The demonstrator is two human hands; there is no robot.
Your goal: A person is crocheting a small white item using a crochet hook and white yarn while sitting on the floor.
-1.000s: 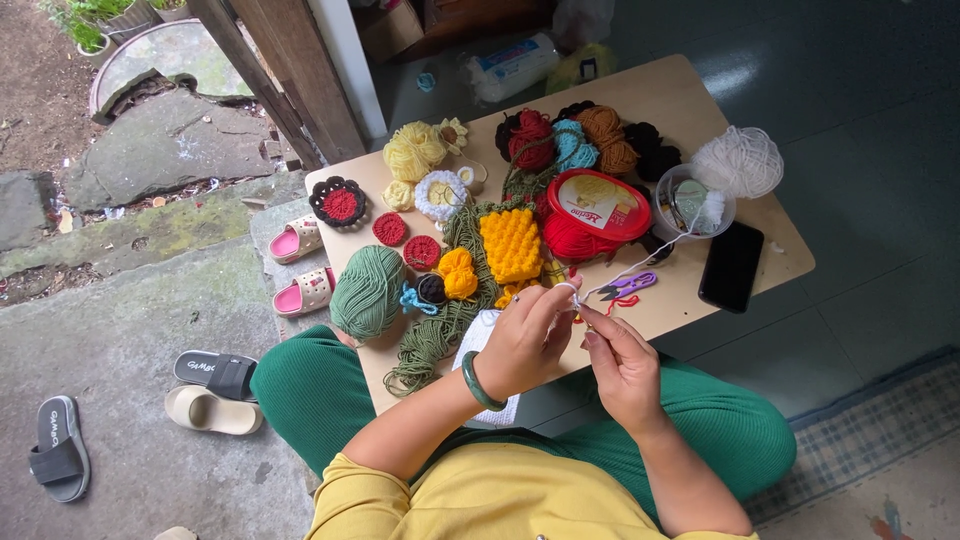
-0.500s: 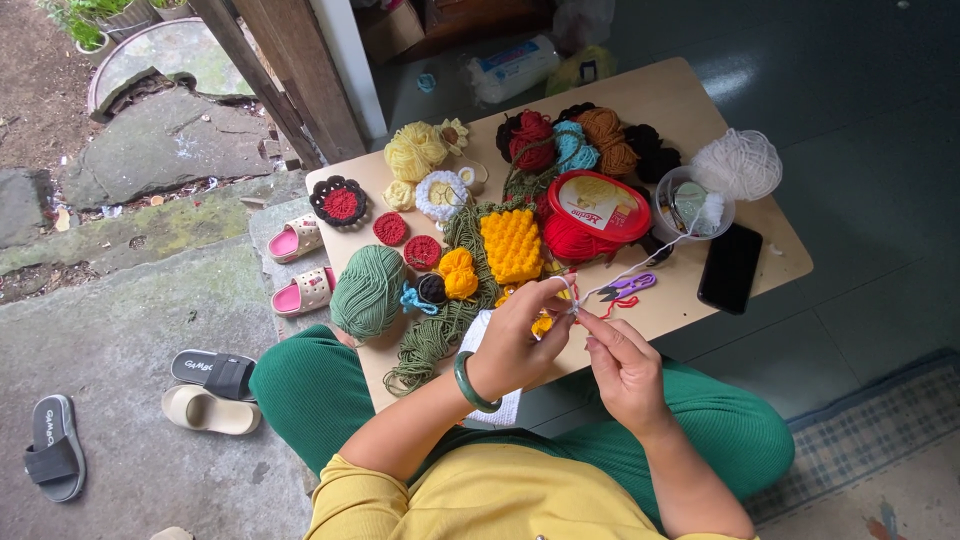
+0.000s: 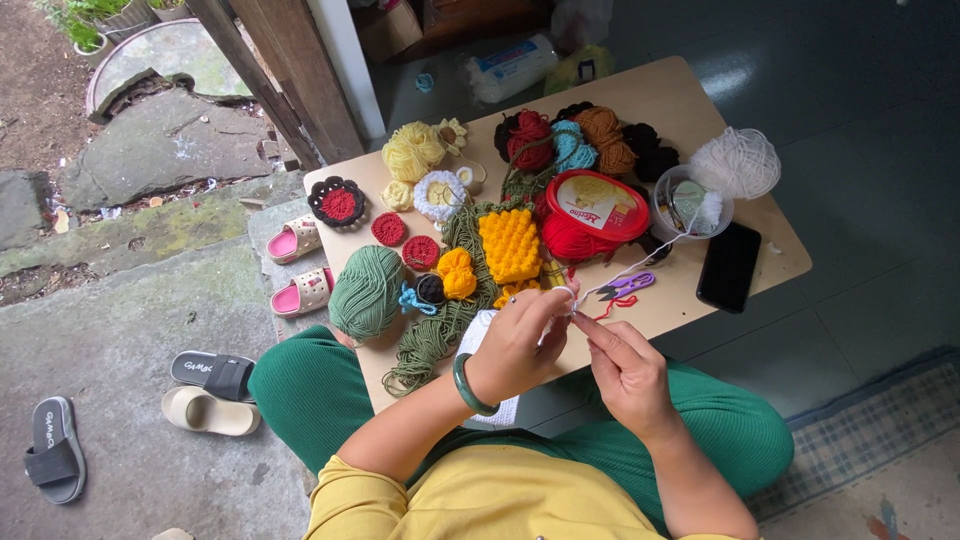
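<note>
From the head camera, the left hand [image 3: 520,340] and the right hand [image 3: 625,365] meet over the near edge of the table [image 3: 700,100], fingers pinched together on a small white crochet piece [image 3: 562,297]. Its white yarn [image 3: 640,262] runs up to a clear tub [image 3: 690,200] near the right edge. The piece looks barely begun; finished flowers and a yellow square [image 3: 510,245] lie mid-table.

Single head-worn view, looking steeply down from above, fairly near, over lap and low wooden table [image 3: 700,95]
</note>
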